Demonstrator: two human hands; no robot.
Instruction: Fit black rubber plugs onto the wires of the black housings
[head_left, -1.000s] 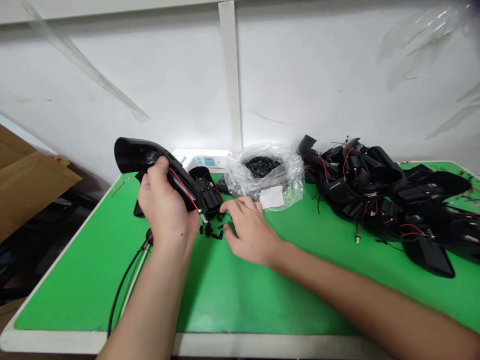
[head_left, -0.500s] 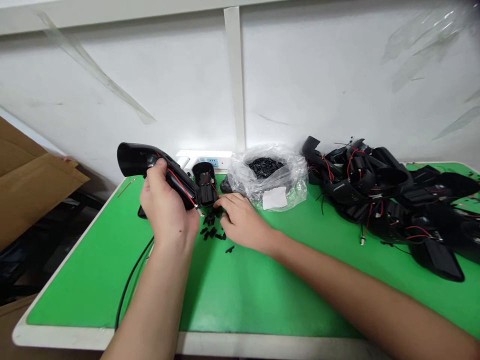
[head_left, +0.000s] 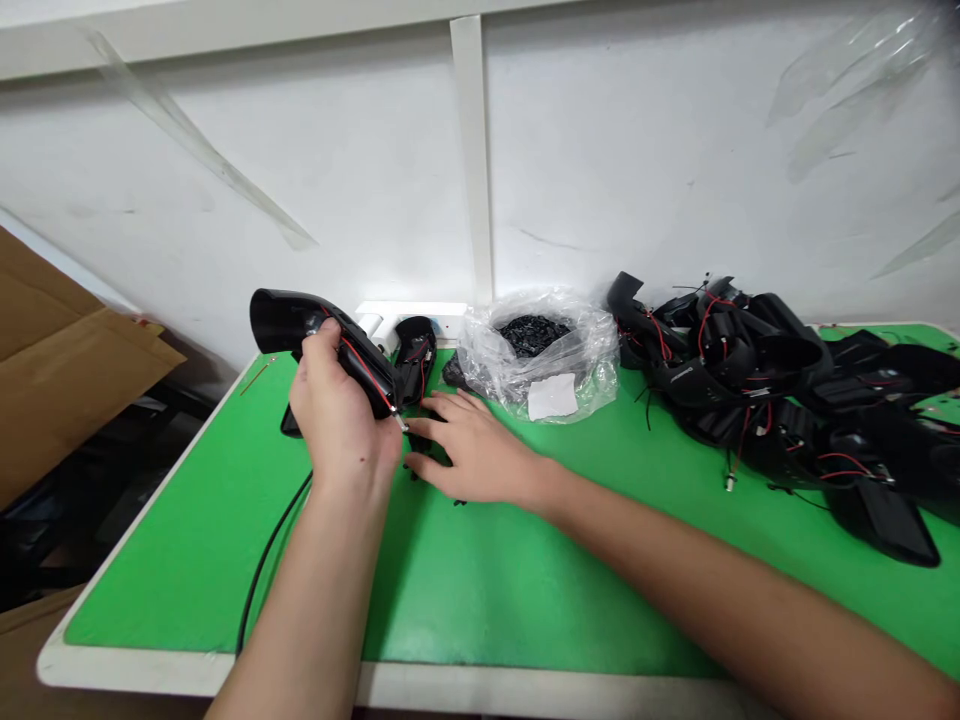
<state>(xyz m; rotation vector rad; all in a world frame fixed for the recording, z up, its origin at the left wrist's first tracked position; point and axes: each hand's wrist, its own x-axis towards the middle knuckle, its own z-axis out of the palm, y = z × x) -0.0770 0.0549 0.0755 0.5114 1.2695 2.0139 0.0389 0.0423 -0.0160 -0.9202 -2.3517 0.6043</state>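
My left hand [head_left: 341, 420] is closed round a black curved plastic housing [head_left: 300, 318] with a red wire along it, held above the green table [head_left: 525, 600]. My right hand [head_left: 469, 450] lies palm down on the mat beside it, fingers stretched toward several small black parts [head_left: 417, 466], mostly hidden under the fingers. I cannot see whether the fingertips pinch one. A second black housing piece [head_left: 417, 352] sits just behind the hands.
A clear plastic bag [head_left: 536, 350] of small black parts with a white label stands at the back centre. A heap of black housings with red wires [head_left: 772, 390] fills the right. A white power strip [head_left: 409, 312], a black cable [head_left: 262, 570] and cardboard [head_left: 60, 370] are at the left.
My right hand slid left and closer over the small black parts, its fingers flattening. The left hand shifted the housing slightly right. The camera view moved a little.
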